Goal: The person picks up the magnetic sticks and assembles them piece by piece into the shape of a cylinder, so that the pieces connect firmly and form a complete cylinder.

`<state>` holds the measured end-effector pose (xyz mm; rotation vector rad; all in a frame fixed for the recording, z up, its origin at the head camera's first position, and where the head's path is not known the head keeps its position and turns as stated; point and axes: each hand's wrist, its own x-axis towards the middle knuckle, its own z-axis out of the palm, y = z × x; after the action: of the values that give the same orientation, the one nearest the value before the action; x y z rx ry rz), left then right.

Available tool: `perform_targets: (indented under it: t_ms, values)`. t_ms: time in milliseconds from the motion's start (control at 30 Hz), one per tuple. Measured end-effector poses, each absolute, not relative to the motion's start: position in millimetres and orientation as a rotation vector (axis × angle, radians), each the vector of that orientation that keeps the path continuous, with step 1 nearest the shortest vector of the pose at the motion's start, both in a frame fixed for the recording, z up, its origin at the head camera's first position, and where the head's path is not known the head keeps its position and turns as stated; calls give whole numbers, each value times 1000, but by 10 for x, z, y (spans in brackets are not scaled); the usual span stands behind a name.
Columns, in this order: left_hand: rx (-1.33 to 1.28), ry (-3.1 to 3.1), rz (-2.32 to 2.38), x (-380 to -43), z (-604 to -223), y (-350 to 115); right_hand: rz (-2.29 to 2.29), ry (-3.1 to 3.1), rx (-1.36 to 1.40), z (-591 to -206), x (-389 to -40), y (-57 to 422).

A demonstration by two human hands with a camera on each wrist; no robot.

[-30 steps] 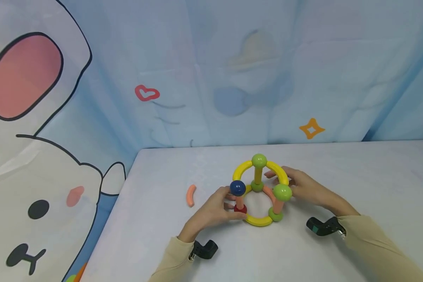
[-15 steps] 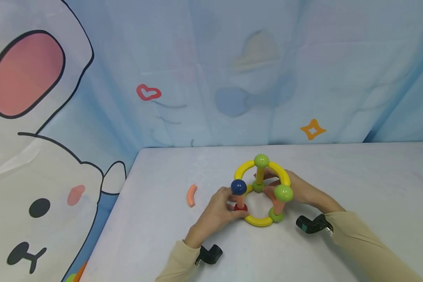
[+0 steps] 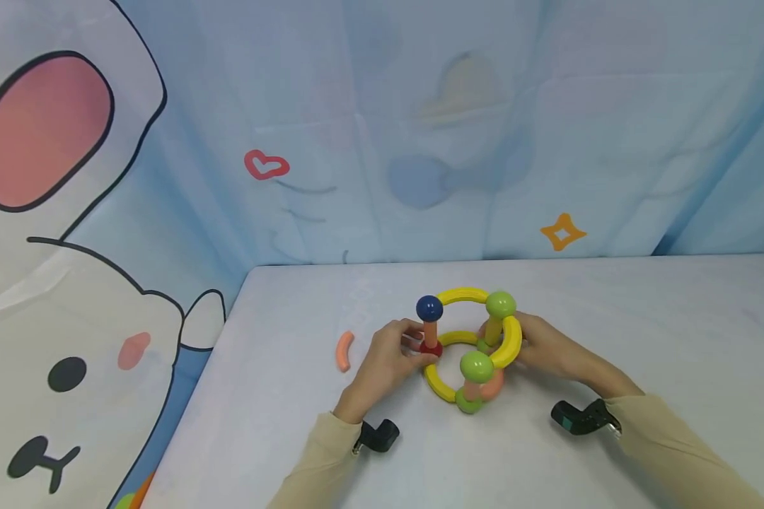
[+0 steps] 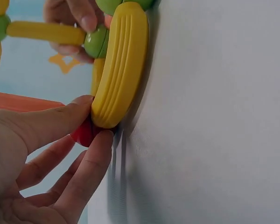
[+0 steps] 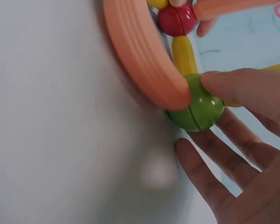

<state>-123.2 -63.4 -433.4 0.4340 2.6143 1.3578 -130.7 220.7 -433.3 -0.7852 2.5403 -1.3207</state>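
Observation:
A ball-and-rod building toy stands on the table, two rings joined by upright rods. Its upper level carries a blue ball [image 3: 429, 308], green balls [image 3: 477, 367] and yellow curved rods [image 3: 511, 343]. At the left, my left hand [image 3: 388, 362] pinches the red ball [image 4: 84, 132] of the lower ring between thumb and fingers, beside a yellow curved rod [image 4: 122, 65]. My right hand [image 3: 550, 346] holds a lower green ball [image 5: 203, 105] at the back right, thumb on top, fingers behind it. An orange curved rod [image 5: 144, 56] joins that ball; the upper ring has a gap at the left front.
A loose orange curved rod [image 3: 344, 351] lies on the white table [image 3: 280, 424], left of my left hand. Behind the table hangs a blue printed curtain [image 3: 356, 141]. Small black cameras [image 3: 584, 417] are strapped at both wrists.
The toy has turned clockwise as seen from above: the blue ball went back, the right green ball came to the front. My left hand turned with it; the right hand grips at the back right.

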Motion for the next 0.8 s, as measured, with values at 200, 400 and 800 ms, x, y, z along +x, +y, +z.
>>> perform_targets:
  t_ms: [200,400,800]
  values:
    - [439,2633,1362,-1353,-4330,-612,-1241,2598,-841,-4345,-1209,2264]
    - [413,2617,1350,-1356,-4325,-603,-1220,2582,-888,-4324,-1142,2269]
    - [316,2576,1281,-1284,-4266,-536,-1211,2626,-928,-4267,-1094,2238]
